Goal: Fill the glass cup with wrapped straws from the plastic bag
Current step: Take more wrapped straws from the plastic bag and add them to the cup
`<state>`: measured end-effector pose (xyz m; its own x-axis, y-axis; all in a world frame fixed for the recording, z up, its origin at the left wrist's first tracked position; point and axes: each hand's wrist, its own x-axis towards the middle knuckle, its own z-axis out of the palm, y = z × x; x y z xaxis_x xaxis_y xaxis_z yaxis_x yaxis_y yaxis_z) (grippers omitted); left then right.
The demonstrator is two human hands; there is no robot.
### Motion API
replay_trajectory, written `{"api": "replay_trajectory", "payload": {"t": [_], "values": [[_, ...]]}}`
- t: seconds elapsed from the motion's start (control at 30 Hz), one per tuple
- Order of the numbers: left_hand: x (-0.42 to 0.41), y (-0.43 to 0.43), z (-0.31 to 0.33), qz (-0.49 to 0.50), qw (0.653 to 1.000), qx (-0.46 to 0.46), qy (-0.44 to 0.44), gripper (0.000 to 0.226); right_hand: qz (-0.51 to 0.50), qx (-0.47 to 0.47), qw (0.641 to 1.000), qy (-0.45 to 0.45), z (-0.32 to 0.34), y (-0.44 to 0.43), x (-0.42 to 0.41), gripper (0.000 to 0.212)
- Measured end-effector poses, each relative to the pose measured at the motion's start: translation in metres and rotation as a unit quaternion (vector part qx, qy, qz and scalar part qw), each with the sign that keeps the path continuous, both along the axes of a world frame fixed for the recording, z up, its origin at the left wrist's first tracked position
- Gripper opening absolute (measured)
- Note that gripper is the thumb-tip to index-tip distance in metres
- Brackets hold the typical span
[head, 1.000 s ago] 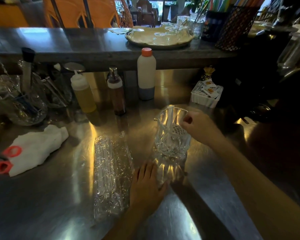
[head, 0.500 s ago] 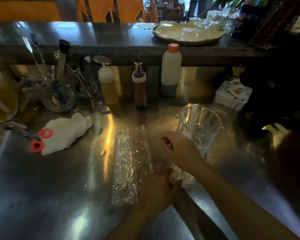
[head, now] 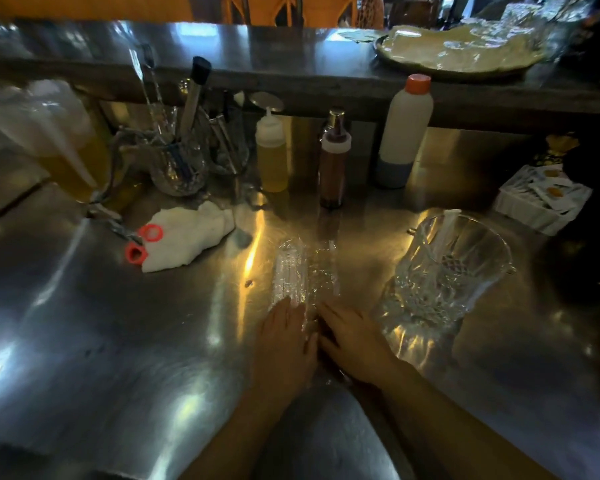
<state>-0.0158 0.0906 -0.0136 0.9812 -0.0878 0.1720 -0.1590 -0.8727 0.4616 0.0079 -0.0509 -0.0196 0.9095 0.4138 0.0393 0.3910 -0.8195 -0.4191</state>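
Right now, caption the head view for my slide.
Both hands, left hand and right hand, on the plastic bag beside the glass cup.

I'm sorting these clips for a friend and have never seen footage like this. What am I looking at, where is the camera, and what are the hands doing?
No machine here: a person wears a wide-angle camera on the head, looking down at their own bare hands over a steel counter. The left hand and right hand both rest on the near end of a clear plastic bag of wrapped straws lying flat. Whether either grips anything is unclear. To the right stands a cut-glass cup with one wrapped straw leaning inside. Behind are squeeze bottles, a white cloth and scissors with red handles.
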Motion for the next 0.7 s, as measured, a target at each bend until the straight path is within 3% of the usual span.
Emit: {"api": "replay_trajectory", "payload": {"t": [0.1,0.2,0.5,0.63,0.7], "values": [[-0.001,0.002,-0.009,0.023,0.999,0.018,0.036,0.053,0.019,-0.077,0.997,0.023,-0.012,-0.001,-0.001,0.057],[0.001,0.006,-0.01,0.029,0.995,0.013,0.098,0.059,0.018,-0.096,0.995,0.024,-0.015,-0.002,-0.002,0.06],[0.0,0.015,0.012,0.05,0.983,-0.151,0.095,0.041,0.005,-0.128,0.992,0.015,-0.018,-0.015,-0.012,0.061],[-0.005,0.027,0.011,0.078,0.951,-0.257,0.155,0.038,0.001,-0.137,0.99,0.027,-0.021,-0.027,-0.021,0.063],[-0.006,0.036,0.01,0.108,0.9,-0.376,0.189,0.026,-0.007,-0.142,0.989,0.031,-0.022,-0.033,-0.026,0.063]]}}
